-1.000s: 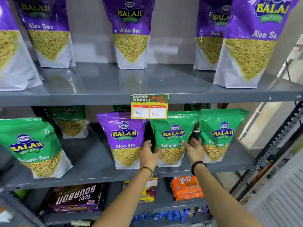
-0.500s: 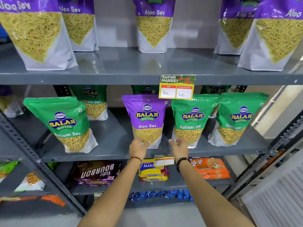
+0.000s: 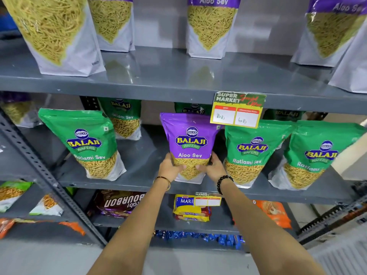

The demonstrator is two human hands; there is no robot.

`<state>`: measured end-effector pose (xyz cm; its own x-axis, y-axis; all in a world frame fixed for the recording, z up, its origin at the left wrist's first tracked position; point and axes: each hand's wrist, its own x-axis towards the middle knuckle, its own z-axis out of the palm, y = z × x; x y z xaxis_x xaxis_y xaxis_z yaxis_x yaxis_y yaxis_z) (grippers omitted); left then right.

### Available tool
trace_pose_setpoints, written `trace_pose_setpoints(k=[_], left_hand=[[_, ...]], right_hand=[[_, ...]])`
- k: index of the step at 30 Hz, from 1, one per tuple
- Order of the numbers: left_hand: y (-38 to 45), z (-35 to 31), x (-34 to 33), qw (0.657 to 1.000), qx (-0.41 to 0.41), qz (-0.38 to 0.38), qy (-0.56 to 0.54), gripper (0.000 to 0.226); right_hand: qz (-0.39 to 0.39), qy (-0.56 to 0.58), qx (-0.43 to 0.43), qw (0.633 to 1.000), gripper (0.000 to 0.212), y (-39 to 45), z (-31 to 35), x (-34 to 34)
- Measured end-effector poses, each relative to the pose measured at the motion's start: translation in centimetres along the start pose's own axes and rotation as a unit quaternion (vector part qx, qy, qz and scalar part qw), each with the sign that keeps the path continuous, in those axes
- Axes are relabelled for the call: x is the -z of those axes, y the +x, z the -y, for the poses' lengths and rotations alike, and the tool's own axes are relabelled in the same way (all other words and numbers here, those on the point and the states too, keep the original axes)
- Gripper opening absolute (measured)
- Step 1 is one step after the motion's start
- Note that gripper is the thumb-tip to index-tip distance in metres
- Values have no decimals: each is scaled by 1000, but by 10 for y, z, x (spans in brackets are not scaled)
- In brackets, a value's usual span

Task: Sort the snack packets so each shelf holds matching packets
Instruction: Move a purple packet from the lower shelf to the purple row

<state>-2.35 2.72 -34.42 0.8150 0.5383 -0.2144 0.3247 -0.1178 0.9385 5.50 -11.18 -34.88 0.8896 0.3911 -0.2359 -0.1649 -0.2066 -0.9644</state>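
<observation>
A purple Aloo Sev packet (image 3: pixel 190 139) stands on the middle shelf (image 3: pixel 143 181) among green Ratlami Sev packets (image 3: pixel 90 143). My left hand (image 3: pixel 170 167) grips its lower left side and my right hand (image 3: pixel 213 167) grips its lower right side. More green packets (image 3: pixel 250 153) stand to its right, and others sit behind. The upper shelf (image 3: pixel 158 84) carries several purple Aloo Sev packets (image 3: pixel 210 26).
A yellow price tag (image 3: pixel 237 110) hangs from the upper shelf's edge just above the held packet. The lower shelf holds Bourbon biscuits (image 3: pixel 117 203), Marie packs (image 3: pixel 190 207) and an orange packet (image 3: pixel 274 213). A slotted metal upright (image 3: pixel 49 181) separates a second rack on the left.
Both hands left the green packet in the middle, slid left and closed on the purple Aloo Sev packet's lower sides. The view shifted, moving the shelves to the right in frame.
</observation>
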Motion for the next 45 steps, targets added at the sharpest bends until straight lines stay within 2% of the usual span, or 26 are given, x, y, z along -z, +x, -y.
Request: trace_pose_setpoints(k=[12, 22, 27, 34, 36, 41, 45], left_hand=[[-20, 12, 26, 998, -48, -8, -27, 52], [-70, 20, 95, 986, -92, -63, -122, 43], [-103, -20, 131, 963, -168, -119, -175, 57], [-129, -124, 160, 923, -309, -131, -187, 36], [-132, -163, 157, 912, -342, -113, -195, 32], [-115, -239, 136, 897, -392, -99, -181, 25], [-94, -279, 108, 892, -412, -76, -168, 13]], right_hand=[[38, -19, 32, 999, 38, -8, -2, -5], [123, -3, 111, 986, 44, -67, 31, -36], [143, 44, 173, 973, 38, -106, 85, -50], [102, 109, 301, 942, 28, -138, 184, -42], [82, 120, 332, 932, 23, -143, 213, -30], [32, 140, 384, 912, 17, -140, 273, 8], [-4, 172, 399, 901, 22, -124, 299, 37]])
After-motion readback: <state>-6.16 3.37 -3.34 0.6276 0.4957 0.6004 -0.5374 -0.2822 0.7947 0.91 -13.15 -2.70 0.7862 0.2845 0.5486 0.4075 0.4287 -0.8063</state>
